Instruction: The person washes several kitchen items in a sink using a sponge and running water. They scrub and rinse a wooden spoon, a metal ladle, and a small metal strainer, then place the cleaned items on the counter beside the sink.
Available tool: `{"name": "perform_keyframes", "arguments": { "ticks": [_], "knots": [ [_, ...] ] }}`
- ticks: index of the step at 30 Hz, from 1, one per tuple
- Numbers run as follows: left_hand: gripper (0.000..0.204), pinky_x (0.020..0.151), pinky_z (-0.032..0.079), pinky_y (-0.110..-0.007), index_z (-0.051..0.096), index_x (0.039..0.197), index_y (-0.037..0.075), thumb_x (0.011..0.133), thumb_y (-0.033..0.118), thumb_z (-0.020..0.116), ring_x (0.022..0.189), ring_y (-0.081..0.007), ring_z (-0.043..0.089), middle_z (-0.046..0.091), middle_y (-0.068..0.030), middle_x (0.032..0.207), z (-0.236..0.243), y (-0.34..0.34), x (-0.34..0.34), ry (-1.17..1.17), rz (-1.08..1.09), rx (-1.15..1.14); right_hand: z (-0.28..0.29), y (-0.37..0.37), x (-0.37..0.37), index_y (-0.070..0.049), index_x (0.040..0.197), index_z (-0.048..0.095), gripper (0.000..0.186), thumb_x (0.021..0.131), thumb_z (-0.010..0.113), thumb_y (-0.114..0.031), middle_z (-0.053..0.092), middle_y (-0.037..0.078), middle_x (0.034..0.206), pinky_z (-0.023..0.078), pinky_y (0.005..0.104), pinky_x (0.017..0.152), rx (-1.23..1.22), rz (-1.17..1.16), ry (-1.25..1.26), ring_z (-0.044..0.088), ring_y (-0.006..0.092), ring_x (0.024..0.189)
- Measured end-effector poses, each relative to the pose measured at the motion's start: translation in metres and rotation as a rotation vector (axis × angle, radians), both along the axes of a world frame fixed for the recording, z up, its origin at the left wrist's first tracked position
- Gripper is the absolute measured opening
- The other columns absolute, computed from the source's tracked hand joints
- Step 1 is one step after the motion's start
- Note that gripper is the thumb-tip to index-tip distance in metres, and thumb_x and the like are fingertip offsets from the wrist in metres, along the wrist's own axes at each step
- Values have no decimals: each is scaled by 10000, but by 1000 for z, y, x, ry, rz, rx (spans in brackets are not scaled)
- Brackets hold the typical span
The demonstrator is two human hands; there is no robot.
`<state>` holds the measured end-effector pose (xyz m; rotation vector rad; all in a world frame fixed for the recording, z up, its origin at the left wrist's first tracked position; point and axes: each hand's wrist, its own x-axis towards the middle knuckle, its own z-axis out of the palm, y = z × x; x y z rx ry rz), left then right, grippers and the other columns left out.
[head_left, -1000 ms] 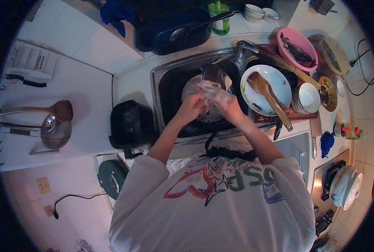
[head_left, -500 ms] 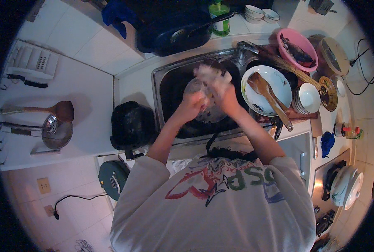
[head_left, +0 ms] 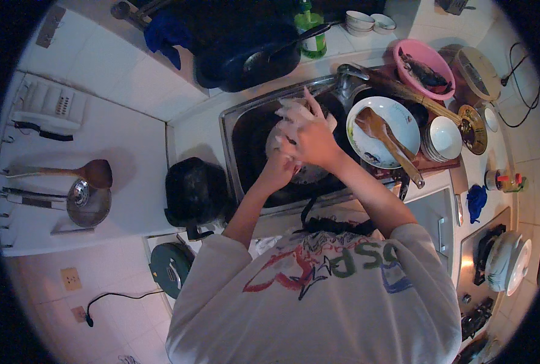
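Over the sink (head_left: 238, 199), my left hand (head_left: 280, 168) is closed on the near-left edge of a round pale dish (head_left: 309, 176). The dish is mostly covered by my hands, so its exact kind is unclear. Across its upper part lies my right hand (head_left: 311, 139), fingers stretched out and spread, one pointing up toward the faucet. A small pale piece (head_left: 331, 122) shows at the right edge of that hand; I cannot make out what it is. Right of the sink, a large white plate (head_left: 367, 144) carries a wooden spatula (head_left: 376, 128).
Stacked white bowls (head_left: 444, 138) and a pink basin (head_left: 410, 80) holding a fish stand at the right. The faucet (head_left: 350, 71) is behind the sink. A black air-fryer basket (head_left: 197, 188) sits at left. Behind are a dark pan (head_left: 245, 60) and a green bottle (head_left: 311, 33).
My right hand, blurred before, now shows its fingers spread over the dish, closer to my left hand. My left hand keeps its grip, slightly lower. The whole view has tilted slightly.
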<state>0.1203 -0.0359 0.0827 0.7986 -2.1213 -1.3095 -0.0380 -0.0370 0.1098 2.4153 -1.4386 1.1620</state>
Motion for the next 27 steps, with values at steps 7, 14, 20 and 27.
{"name": "perform_keyframes", "arguments": {
  "ticks": [7, 14, 20, 27],
  "knots": [
    [135, 493, 397, -303, 505, 806, 25, 892, 128, 502, 499, -165, 465, 477, -56, 582, 18, 8, -5, -4, 39, -18, 20, -13, 2, -62, 826, 668, 201, 798, 596, -247, 632, 140, 948, 478, 446, 756, 40, -294, -374, 599, 298, 956],
    [61, 610, 453, -372, 502, 896, 9, 869, 33, 453, 623, -314, 575, 552, -163, 654, 24, 13, 3, -157, -14, -97, 6, -17, -21, 24, 818, 637, 354, 929, 500, -283, 601, 209, 652, 467, 427, 551, 178, -451, -752, 602, 369, 561],
    [119, 570, 473, -335, 552, 814, 21, 886, 73, 472, 593, -256, 609, 589, -124, 663, 21, 4, -2, -32, -20, -283, -2, -11, -17, 43, 912, 612, 311, 938, 510, -249, 642, 188, 780, 465, 369, 667, 117, -544, -1073, 626, 300, 719],
    [127, 594, 471, -317, 575, 809, 6, 878, 61, 484, 616, -239, 605, 593, -116, 683, 18, -3, -9, 65, -66, -163, -22, 3, -2, -2, 1294, 465, 395, 942, 400, -168, 436, 232, 1344, 308, 450, 1026, -116, -348, -768, 407, 380, 1256]
  ]
}}
